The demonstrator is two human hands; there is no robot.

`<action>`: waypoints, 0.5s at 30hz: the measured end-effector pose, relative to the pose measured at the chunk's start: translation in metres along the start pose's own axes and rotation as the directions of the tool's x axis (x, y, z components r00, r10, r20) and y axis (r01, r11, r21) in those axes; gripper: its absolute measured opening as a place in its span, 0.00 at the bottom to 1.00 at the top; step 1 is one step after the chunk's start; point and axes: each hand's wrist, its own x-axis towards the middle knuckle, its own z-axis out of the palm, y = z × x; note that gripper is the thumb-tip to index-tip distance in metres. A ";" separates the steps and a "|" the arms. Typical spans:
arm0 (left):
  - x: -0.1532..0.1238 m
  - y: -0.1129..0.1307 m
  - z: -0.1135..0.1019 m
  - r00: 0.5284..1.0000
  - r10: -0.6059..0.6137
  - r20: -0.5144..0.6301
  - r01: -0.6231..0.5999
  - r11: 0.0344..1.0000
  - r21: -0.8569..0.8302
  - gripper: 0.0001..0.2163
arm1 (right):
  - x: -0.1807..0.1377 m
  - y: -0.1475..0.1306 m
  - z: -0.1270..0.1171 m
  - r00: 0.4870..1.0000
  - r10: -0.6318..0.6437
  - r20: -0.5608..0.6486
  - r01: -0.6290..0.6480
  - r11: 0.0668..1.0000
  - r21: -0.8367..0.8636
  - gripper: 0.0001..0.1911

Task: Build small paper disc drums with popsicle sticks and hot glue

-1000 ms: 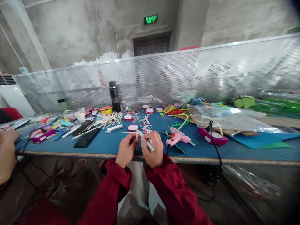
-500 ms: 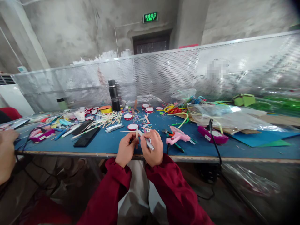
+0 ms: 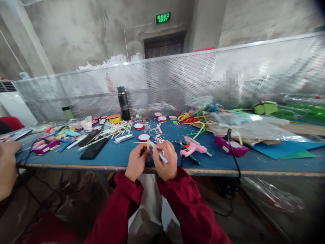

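Table edge: near rim of the long blue-topped table (image 3: 114, 158) runs left to right below both hands; dark red sleeves (image 3: 111, 210) cross it from the near side.
Working room: blue surface shows left of the hands as far as the phone, and in a near strip right of the glue gun; tighter on the far side, where small pieces lie.
Left hand (image 3: 136, 160): thumb and fingers pinching a pale, flat, wood-like stick (image 3: 148, 146), roughly upright, just above the near edge.
Right hand (image 3: 165, 161): fingers pressed around a slim white pen-like tool (image 3: 163, 157), far end leaning left toward the stick; cannot tell whether the two touch.
Right of hands: pink plastic glue gun (image 3: 195, 147), nozzle to the right, lying by green-handled pliers (image 3: 195, 160).
Far right: purple box with pale top (image 3: 240, 149); a black cable (image 3: 236, 166) drops from it over the near edge.
Left of hands: flat black phone (image 3: 94, 149), well apart from the left hand.
Far left: another person's hand (image 3: 7, 166), blurred, at the picture's border.
Beyond hands: round white disc with red rim (image 3: 144, 137), nearest of several; a loose heap of pale sticks (image 3: 118, 130) to its left.
Back: tall black bottle (image 3: 123, 105) upright before a perforated metal screen (image 3: 172, 83), which bounds the far side.
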 end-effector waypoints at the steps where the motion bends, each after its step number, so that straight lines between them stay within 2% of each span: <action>1: 0.000 0.000 0.000 1.000 0.001 0.001 -0.001 1.000 0.002 0.10 | 0.000 0.000 0.000 1.000 -0.001 -0.006 0.001 1.000 -0.006 0.06; 15: 0.000 -0.002 0.000 1.000 0.000 0.010 0.001 1.000 -0.019 0.11 | -0.002 0.001 0.001 1.000 -0.014 -0.013 0.014 1.000 -0.002 0.06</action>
